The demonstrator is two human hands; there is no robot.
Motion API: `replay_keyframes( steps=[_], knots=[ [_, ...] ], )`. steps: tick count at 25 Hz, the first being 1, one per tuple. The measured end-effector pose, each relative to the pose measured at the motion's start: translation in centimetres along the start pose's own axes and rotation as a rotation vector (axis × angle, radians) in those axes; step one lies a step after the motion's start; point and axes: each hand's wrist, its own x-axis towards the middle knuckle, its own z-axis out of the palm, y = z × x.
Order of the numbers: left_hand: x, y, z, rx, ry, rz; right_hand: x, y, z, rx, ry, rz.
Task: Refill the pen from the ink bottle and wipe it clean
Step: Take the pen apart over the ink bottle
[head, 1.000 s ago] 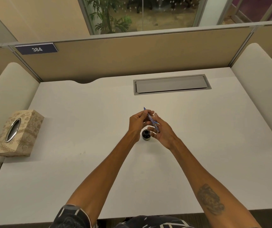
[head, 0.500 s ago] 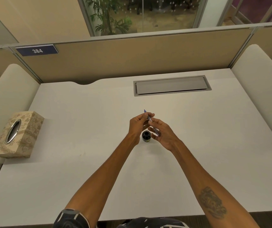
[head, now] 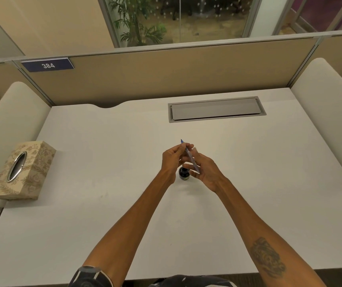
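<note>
A slim blue pen [head: 189, 155] is held above the middle of the white desk [head: 104, 204], its tip pointing away from me. My left hand [head: 173, 160] pinches the pen near the tip end. My right hand [head: 206, 169] grips its lower barrel. Just below and between the two hands stands a small dark ink bottle [head: 184, 174] on the desk, partly hidden by my fingers. Whether the bottle carries a cap I cannot tell.
A patterned beige tissue box [head: 21, 170] with an oval opening sits at the desk's left edge. A grey cable hatch [head: 216, 109] lies flush at the back. Beige partition walls close the desk at the back and both sides.
Both hands stay together on the pen over the bottle; the right fingers have shifted slightly along the barrel. The bottle has not moved.
</note>
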Motion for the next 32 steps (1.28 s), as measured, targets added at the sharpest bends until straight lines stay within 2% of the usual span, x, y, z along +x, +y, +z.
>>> replay_keyframes(
  steps=[18, 23, 29, 32],
  knots=[
    [0.5, 0.4, -0.6, -0.056, 0.01, -0.016, -0.2, -0.3, 0.0, 0.274, 0.006, 0.077],
    [0.5, 0.6, -0.7, -0.074, -0.007, -0.033, -0.3, -0.7, 0.2, 0.323, -0.071, 0.12],
    [0.5, 0.9, -0.7, -0.099, 0.009, -0.025, -0.5, -0.6, 0.1, 0.204, -0.081, 0.092],
    [0.8, 1.2, -1.0, -0.126, 0.056, -0.004, -0.8, -0.5, -0.6, -0.027, -0.135, 0.066]
  ],
)
